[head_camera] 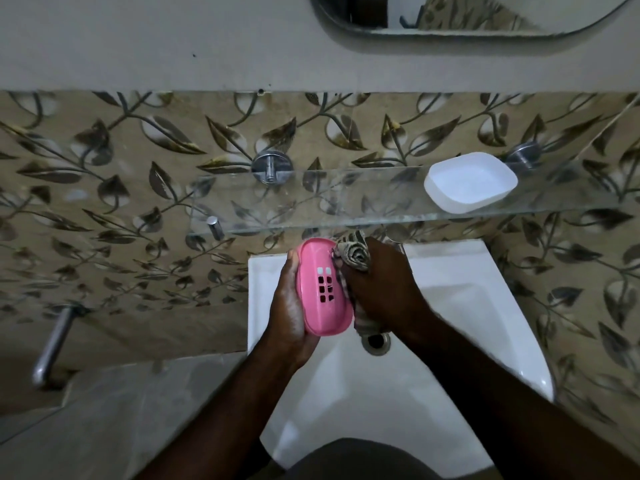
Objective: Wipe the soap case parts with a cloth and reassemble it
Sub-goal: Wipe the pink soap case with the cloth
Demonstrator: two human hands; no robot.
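A pink soap case part [323, 289] with several drain holes is held over the white sink [467, 306]. My left hand [289, 306] grips it from the left side, fingers curled round its edge. My right hand [384, 282] holds a bunched striped cloth [353, 256] against the pink part's right edge. The cloth's tail hangs down below the hand. A white soap case part [471, 181] lies with its hollow side up on the glass shelf [311, 202], at the right.
The glass shelf juts out from the leaf-patterned tiled wall just above my hands, on metal brackets [272, 167]. The sink drain [376, 342] lies below the cloth. A metal pipe [52, 344] sticks out at the left. A mirror [467, 15] hangs above.
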